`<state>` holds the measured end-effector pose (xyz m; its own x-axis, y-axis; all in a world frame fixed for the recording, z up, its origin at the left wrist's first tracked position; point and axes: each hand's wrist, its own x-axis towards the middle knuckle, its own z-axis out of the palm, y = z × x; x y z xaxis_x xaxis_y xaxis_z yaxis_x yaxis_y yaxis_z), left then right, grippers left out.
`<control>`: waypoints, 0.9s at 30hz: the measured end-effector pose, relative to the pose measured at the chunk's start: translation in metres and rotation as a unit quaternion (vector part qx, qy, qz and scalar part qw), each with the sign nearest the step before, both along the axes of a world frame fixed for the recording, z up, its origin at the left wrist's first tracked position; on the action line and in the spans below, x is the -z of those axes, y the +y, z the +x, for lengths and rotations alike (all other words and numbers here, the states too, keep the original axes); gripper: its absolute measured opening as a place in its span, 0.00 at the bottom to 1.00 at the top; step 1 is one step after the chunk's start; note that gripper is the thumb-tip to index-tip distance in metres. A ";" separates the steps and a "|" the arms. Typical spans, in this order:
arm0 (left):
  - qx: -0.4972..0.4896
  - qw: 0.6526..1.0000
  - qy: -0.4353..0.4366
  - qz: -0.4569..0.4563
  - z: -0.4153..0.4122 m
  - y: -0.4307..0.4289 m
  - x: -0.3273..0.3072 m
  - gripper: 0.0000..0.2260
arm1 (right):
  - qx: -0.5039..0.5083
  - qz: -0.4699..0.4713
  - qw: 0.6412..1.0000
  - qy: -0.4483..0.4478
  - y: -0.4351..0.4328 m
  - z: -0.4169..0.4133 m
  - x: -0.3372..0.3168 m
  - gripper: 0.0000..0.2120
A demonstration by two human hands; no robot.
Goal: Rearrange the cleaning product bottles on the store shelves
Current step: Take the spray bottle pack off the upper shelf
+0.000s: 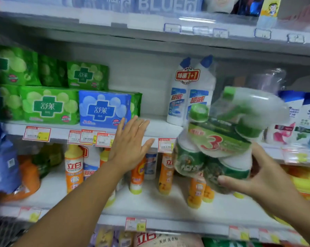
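Observation:
My right hand [257,177] grips a shrink-wrapped green bundle of cleaner bottles [216,139] from below, its white spray head tilted to the right, held in front of the middle shelf [161,130]. My left hand [131,143] is spread flat, fingers apart, in front of that shelf's edge and holds nothing. A twin pack of white bottles with blue caps [189,93] stands upright on the middle shelf, just behind the bundle. Orange and white detergent bottles [74,168] stand on the lower shelf [150,204].
Green packs [49,106] and a blue pack [104,109] are stacked on the middle shelf's left. Shampoo bottles [300,120] stand at the right. Price tags [36,133] line the shelf edges. A blue bag [2,166] hangs at far left. The upper shelf [150,29] runs overhead.

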<state>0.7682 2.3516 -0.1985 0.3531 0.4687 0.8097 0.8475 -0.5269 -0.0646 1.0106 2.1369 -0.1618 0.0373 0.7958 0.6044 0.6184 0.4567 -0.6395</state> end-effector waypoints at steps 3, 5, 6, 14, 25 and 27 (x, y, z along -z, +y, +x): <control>-0.007 1.000 0.006 0.002 0.000 0.000 0.001 0.26 | -0.002 -0.039 0.999 0.003 0.004 -0.001 0.053 0.34; -0.011 1.000 0.010 0.001 -0.001 0.000 0.001 0.27 | -0.009 -0.074 0.997 -0.011 0.020 -0.003 0.084 0.36; -0.012 1.000 0.011 -0.001 -0.001 0.000 0.001 0.27 | -0.008 -0.091 0.996 -0.017 0.031 -0.005 0.098 0.37; -0.023 1.000 0.014 0.003 0.000 0.003 0.001 0.27 | 0.014 -0.109 0.993 -0.041 0.111 -0.018 0.143 0.32; -0.036 0.999 0.019 0.007 0.002 0.004 0.003 0.26 | 0.009 -0.174 0.984 0.029 0.164 -0.018 0.183 0.32; -0.036 0.999 0.021 0.007 0.002 0.004 0.003 0.26 | 0.014 -0.189 0.981 0.043 0.170 -0.016 0.189 0.32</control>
<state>0.7707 2.3553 -0.2016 0.3517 0.4825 0.8022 0.8800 -0.4625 -0.1076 0.9945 2.3065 -0.3504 0.1014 0.9601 0.2607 0.5633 0.1606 -0.8105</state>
